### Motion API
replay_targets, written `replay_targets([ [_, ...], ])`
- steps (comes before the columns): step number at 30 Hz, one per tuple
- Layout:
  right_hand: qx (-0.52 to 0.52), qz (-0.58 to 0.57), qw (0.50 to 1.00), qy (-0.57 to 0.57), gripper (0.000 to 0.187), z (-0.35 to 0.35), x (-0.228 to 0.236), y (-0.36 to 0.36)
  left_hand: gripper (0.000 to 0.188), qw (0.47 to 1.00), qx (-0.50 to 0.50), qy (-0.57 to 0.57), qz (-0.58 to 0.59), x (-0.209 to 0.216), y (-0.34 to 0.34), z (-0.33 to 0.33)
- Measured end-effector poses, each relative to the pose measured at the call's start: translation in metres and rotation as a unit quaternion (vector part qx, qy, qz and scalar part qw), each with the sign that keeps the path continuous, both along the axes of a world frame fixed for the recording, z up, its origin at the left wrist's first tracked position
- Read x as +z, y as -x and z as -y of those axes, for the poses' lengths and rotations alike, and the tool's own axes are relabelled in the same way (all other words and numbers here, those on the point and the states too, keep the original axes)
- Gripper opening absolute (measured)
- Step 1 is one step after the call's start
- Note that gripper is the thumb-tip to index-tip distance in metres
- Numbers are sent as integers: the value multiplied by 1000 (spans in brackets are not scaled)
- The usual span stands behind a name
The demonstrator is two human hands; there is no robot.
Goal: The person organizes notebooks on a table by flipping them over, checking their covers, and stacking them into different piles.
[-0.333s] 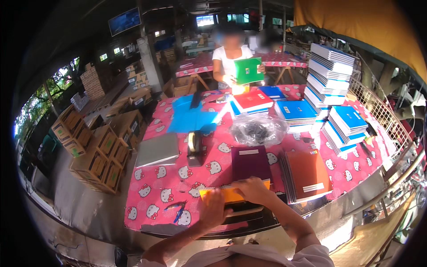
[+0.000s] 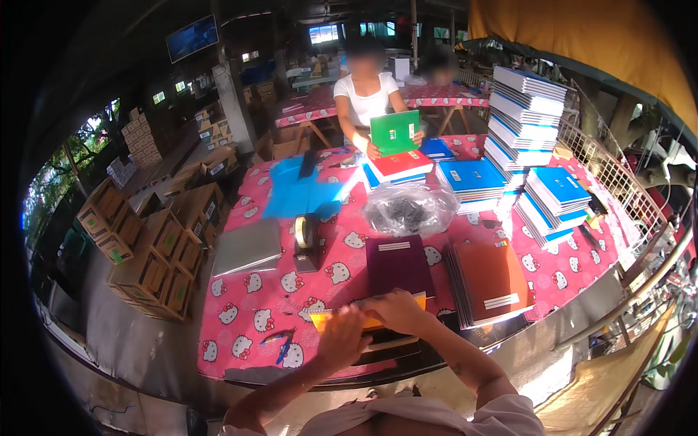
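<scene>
At the near edge of the table, a yellow-orange notebook point(image 2: 416, 301) with a spiral-looking edge is tilted up between my hands, mostly covered by them. My right hand point(image 2: 397, 312) is closed over its upper edge with bent fingers. Against its near side, left of centre, my left hand point(image 2: 342, 336) rests with fingers stretched out. Just beyond lies a dark purple notebook point(image 2: 396, 269) with a white label. To the right is a stack of brown-orange spiral notebooks point(image 2: 491, 280). Dark notebooks under my hands are partly hidden.
A tape dispenser point(image 2: 306, 243), grey sheets point(image 2: 246, 247) and blue covers point(image 2: 302, 190) lie left. Crumpled clear plastic point(image 2: 411, 209) sits mid-table. Tall notebook stacks point(image 2: 525, 120) stand right. Across the table, a person holds a green notebook point(image 2: 395, 134). Cartons point(image 2: 156, 254) stand left.
The scene has shifted slightly left in view. The person across the table has lowered the green notebook toward the red one. My hands stay at the yellow-orange notebook.
</scene>
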State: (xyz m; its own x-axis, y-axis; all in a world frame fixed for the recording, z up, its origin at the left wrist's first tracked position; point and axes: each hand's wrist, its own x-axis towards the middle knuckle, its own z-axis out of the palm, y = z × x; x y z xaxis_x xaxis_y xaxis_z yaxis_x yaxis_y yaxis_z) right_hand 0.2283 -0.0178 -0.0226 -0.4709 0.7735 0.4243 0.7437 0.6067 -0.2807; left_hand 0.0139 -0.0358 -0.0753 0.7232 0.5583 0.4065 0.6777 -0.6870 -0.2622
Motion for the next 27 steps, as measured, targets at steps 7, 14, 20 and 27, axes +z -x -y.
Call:
replay_targets([
  [7, -54, -35, 994, -83, 81, 28, 37, -35, 80, 998, -16, 44, 30, 6, 1, 39],
  [14, 133, -363, 865, 320, 49, 10, -45, -73, 22, 984, -129, 65, 105, 73, -9, -26],
  [20, 75, -449, 792, 406, 34, 8, -72, -66, 22, 989, -29, 71, 126, 62, -13, -35],
  [27, 73, -499, 767, 398, 35, 13, -75, -68, 67, 988, 79, 48, 125, 47, -43, -17],
])
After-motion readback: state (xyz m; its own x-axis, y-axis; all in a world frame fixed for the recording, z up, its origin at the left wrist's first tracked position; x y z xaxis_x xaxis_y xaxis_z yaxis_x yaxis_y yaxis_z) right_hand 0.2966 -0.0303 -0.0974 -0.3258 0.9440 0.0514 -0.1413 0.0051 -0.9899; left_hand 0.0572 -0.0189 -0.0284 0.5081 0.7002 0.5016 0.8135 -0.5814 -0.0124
